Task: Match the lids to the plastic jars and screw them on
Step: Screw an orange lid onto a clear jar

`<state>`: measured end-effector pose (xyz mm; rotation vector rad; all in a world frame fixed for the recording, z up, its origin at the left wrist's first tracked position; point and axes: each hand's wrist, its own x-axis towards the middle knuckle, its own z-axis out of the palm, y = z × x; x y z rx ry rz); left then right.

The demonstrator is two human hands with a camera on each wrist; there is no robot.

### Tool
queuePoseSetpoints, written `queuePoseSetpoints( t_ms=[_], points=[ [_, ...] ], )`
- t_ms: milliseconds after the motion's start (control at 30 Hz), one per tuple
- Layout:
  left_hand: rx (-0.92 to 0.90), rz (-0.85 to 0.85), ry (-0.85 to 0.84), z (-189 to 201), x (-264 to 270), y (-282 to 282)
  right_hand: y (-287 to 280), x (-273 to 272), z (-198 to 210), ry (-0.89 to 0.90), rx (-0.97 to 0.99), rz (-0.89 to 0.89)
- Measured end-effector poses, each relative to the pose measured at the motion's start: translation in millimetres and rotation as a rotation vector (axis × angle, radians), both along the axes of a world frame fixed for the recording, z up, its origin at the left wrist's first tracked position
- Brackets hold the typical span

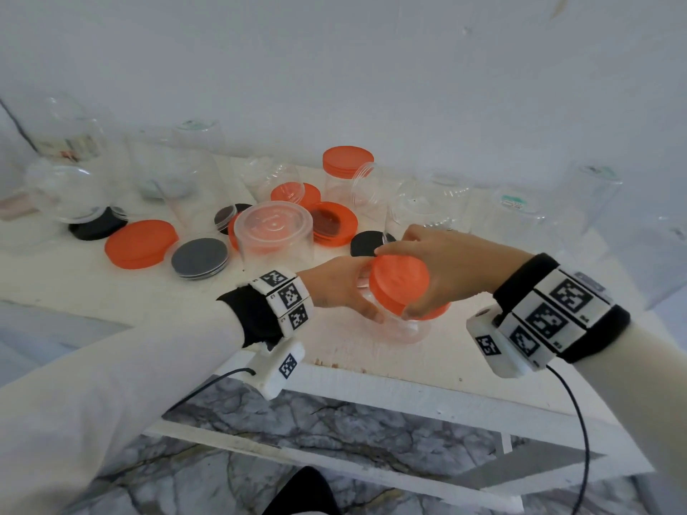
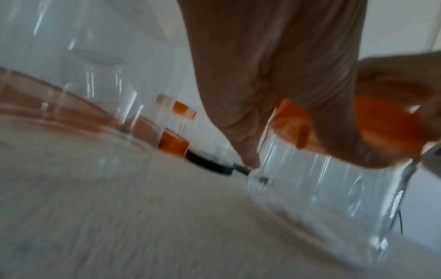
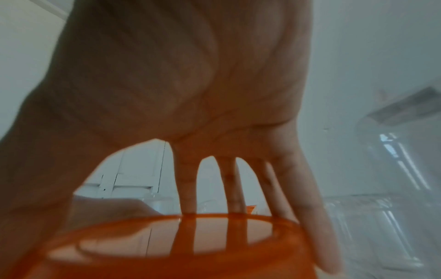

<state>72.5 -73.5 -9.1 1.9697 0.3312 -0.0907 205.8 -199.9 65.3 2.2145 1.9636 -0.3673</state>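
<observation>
A clear plastic jar (image 1: 399,328) stands near the front edge of the white table (image 1: 111,291). An orange lid (image 1: 399,280) sits on its mouth, tilted towards me. My left hand (image 1: 345,291) grips the jar's side from the left. My right hand (image 1: 427,269) comes over the top, fingers curled round the lid's rim. The left wrist view shows the jar wall (image 2: 322,188) under the orange lid (image 2: 386,122), blurred. In the right wrist view my fingers (image 3: 188,188) hook over the far rim of the lid (image 3: 167,245).
Loose lids lie behind: orange (image 1: 141,243), grey (image 1: 199,258), black (image 1: 97,226) and black (image 1: 366,243). An upturned clear tub (image 1: 275,236) stands mid-table. A jar with an orange lid on (image 1: 347,172) and several lidless clear jars (image 1: 431,206) line the back wall.
</observation>
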Motion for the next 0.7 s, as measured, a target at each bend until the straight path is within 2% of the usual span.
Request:
queuePoseSetpoints(
  t_ms=[67,100,200,267,367,533,700],
  points=[
    [0.058,0.051,0.011,13,-9,1,-2,5,0,-0.006,-0.016,-0.033],
    [0.153,0.091,-0.026,22,-16,0,-3,7,1,-0.008,-0.02,-0.045],
    [0.496,0.253,-0.341,46,-40,6,-6,11,0,0.009,-0.01,-0.055],
    [0.688,0.334,-0.471,54,-55,15,-7,11,0,0.007,-0.006,-0.049],
    [0.967,0.369,-0.428,47,-71,38,-6,8,0,-0.002,0.013,-0.034],
    [1.002,0.449,-0.101,26,-85,61,-3,4,1,0.012,0.037,0.006],
    [0.911,0.456,-0.078,16,-76,58,0,6,-4,0.062,0.032,0.016]
  ],
)
